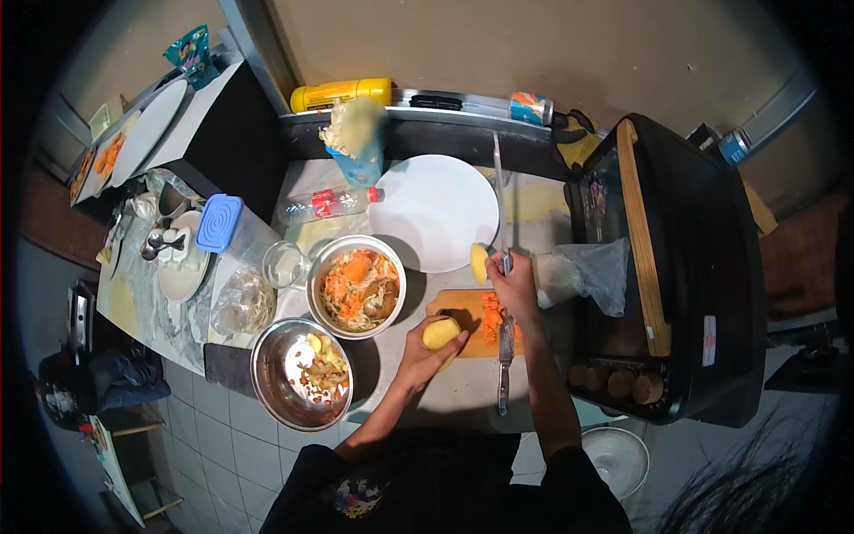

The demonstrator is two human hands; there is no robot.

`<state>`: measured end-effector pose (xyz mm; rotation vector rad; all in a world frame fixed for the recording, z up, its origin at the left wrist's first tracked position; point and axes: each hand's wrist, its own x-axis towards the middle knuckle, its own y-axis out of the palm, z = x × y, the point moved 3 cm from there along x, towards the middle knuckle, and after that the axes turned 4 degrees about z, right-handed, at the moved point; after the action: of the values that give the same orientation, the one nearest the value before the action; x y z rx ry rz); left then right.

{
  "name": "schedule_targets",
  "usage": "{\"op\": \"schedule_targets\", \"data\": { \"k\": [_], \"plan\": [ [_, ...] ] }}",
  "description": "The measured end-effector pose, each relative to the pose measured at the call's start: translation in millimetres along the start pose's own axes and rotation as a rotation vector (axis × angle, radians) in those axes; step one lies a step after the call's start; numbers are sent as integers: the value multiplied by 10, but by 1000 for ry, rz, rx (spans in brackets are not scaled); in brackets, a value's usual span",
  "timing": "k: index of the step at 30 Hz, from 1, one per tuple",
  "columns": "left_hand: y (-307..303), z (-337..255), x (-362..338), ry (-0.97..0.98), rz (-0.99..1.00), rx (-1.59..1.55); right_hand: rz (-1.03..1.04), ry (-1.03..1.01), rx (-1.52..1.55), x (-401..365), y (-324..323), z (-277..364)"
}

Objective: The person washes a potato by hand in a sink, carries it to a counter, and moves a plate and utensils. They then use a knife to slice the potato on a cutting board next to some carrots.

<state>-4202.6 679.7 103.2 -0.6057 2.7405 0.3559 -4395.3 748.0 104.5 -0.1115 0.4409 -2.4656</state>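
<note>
My left hand is closed around a peeled yellow potato, above the near left part of a wooden cutting board. My right hand grips a long knife by its handle, its blade pointing away from me. Another yellow potato lies close to my right fingers, beside the white plate. Diced carrot is heaped on the board. A second knife rests over the board's near edge, under my right forearm.
To the left stand a bowl of shredded vegetables and a steel bowl with peelings. A plastic bottle lies behind them, near a blue-lidded container. A black oven and a plastic bag are on the right.
</note>
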Motion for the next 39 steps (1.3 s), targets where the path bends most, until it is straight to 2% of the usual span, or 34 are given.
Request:
{"op": "schedule_targets", "data": {
  "k": [1, 3, 6, 8, 10, 12, 16, 18, 22, 24, 25, 27, 31, 33, 34, 36, 37, 39],
  "plan": [
    [10, 29, 23, -69, 0, -158, -17, -56, -94, 112, 33, 5],
    [36, -8, 40, -99, -22, -214, -56, -170, -256, 295, 85, 104],
    [10, 81, 82, -161, -2, -274, -30, -167, -426, 505, 184, 247],
    [12, 278, 154, -170, 53, -457, -7, -195, -496, 615, 258, 243],
    [10, 290, 171, -156, 94, -422, 9, -220, -567, 657, 313, 227],
    [6, 258, 168, -116, 132, -332, 113, -259, -644, 674, 375, 202],
    [7, 175, 155, -107, 118, -255, 191, -264, -628, 632, 441, 85],
    [14, 183, 152, -149, 114, -336, 94, -214, -450, 603, 409, 19],
    [8, 141, 144, -130, 64, -309, -9, -200, -357, 390, 151, 21],
    [15, 51, 144, -36, 10, -251, -16, -42, -230, 144, -2, -42],
    [29, 53, 156, -40, 17, -251, -21, -37, -233, -22, -48, -29],
    [39, 54, 171, -2, -5, -218, -35, 179, -101, -404, -111, -93],
    [72, 49, 189, 67, -37, 13, -52, 109, -112, -1048, -122, -112],
    [78, 46, 194, 117, -100, 122, 110, 503, 166, -1354, -55, -33],
    [93, 61, 210, 116, -90, 127, 100, 506, 171, -1462, -18, -64],
    [112, 27, 215, 289, -150, 271, 130, 569, 299, -1672, 86, -149],
    [119, 27, 218, 231, -128, 274, 140, 580, 314, -1745, 122, -149],
    [142, 33, 222, 237, -142, 323, 136, 596, 358, -1850, 192, -232]
  ]
}}
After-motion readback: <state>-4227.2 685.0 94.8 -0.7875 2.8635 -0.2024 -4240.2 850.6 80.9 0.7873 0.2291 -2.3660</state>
